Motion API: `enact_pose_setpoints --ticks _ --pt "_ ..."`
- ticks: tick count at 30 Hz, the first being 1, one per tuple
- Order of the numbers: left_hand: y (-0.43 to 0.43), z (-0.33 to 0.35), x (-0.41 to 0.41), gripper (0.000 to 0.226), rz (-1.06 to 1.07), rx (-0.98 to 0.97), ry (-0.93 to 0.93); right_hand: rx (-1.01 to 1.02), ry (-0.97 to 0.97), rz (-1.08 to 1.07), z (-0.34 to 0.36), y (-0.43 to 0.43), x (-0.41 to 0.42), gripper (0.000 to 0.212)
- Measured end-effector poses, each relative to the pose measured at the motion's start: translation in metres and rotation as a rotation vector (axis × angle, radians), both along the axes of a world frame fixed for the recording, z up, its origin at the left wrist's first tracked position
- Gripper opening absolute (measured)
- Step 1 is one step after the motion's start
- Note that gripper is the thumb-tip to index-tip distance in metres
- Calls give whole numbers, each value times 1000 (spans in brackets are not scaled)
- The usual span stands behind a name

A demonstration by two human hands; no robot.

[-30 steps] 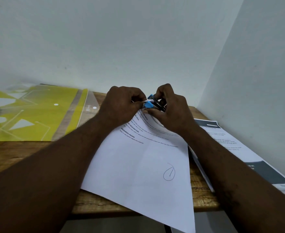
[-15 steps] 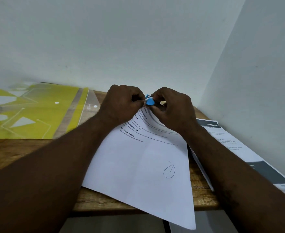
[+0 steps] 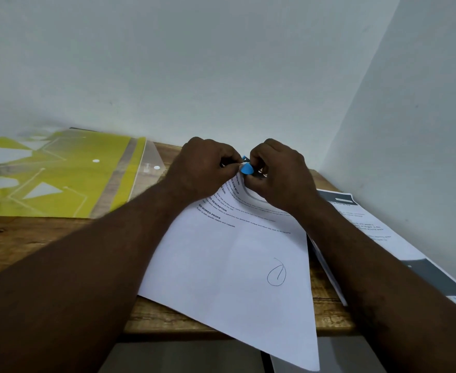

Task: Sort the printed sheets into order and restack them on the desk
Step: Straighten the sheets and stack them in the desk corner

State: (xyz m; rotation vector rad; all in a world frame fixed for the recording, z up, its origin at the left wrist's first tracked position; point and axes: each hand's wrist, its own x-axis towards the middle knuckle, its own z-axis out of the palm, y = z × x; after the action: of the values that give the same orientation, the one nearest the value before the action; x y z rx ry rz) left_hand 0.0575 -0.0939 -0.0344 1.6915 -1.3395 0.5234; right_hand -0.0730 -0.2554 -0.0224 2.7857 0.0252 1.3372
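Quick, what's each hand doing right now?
Left hand: closed, pinching the top corner of the printed sheets.
Right hand: closed, pinching the blue clip at that corner.

forearms [image 3: 92, 265] bare | left grip [image 3: 202, 168] bare | right grip [image 3: 280, 176] bare

I'm seeing the left forearm [image 3: 100, 251] angling in from 7 o'clock and the right forearm [image 3: 369, 251] from 5, both converging toward 12. The left hand [image 3: 202, 170] is curling knuckles-up, pinching the top corner of the sheet [image 3: 229, 251]. The right hand [image 3: 278, 176] is curling too, pinching the blue clip [image 3: 246, 168]. Fingertips are nearly meeting.
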Motion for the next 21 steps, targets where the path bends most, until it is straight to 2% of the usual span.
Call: enact_pose_setpoints --ticks 9,13,21 --pt "2 4 -5 26 -15 41 -16 -14 2 -49 2 2 1 22" --pt "2 4 -7 37 9 58 -36 -36 6 -65 2 2 1 23" --pt "2 6 -9 36 34 72 -25 -82 41 -97 0 8 1 18"
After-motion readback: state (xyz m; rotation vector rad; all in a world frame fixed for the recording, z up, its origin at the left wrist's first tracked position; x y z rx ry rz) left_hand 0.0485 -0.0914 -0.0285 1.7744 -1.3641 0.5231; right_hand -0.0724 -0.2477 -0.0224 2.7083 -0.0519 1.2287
